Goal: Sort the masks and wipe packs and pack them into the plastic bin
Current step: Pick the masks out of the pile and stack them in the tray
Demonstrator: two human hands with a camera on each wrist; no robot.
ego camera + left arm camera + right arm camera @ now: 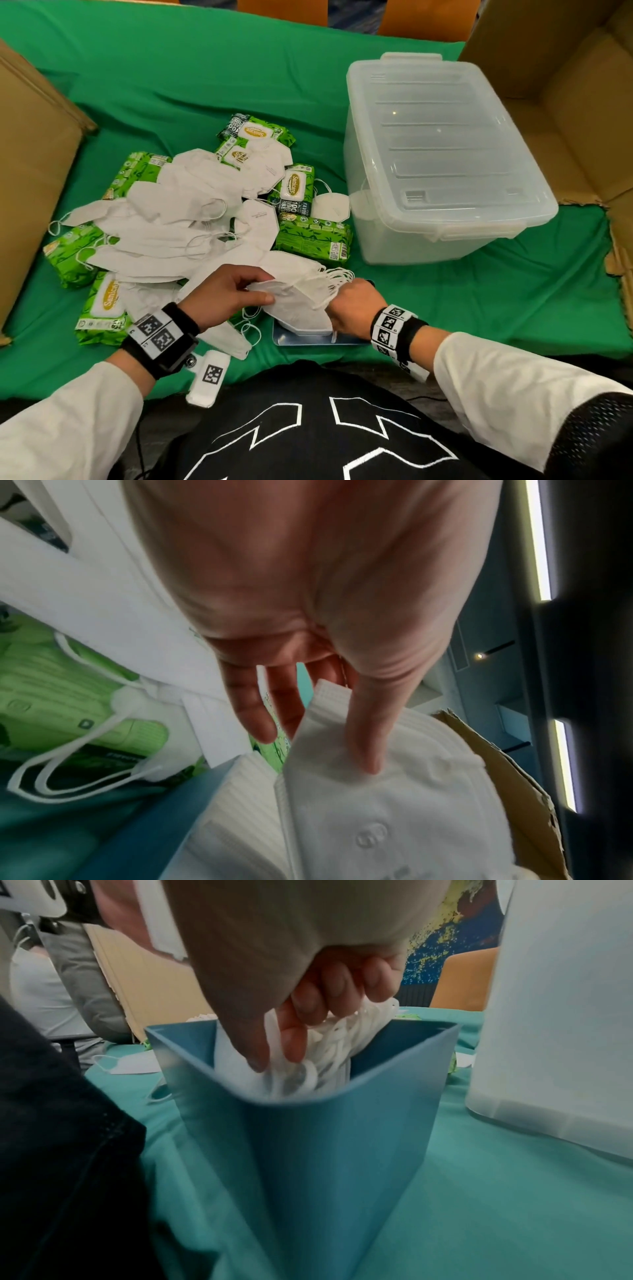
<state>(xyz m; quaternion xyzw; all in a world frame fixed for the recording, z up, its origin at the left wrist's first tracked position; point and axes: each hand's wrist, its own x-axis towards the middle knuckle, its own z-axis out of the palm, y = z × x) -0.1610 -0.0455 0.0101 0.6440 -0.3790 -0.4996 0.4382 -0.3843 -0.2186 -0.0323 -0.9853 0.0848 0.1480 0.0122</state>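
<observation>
A loose pile of white masks (pixel 178 212) lies over several green wipe packs (pixel 313 236) on the green cloth. Right in front of me stands a small blue container (pixel 308 339) (pixel 308 1150). My right hand (pixel 349 308) (pixel 301 1042) grips a stack of masks (pixel 294 301) (pixel 335 1047) by the ear-loop end, its lower edge inside the container. My left hand (pixel 233 294) (pixel 315 750) pinches the other end of the top mask (pixel 394 818), thumb on its face and fingers behind. The clear plastic bin (pixel 411 240) sits at the right with its lid on.
Brown cardboard walls stand at the left (pixel 34 154) and right (pixel 565 85) of the cloth. A single mask (pixel 330 205) lies against the bin's left wall. A white tag with a printed marker (pixel 209 377) lies near the table's front edge.
</observation>
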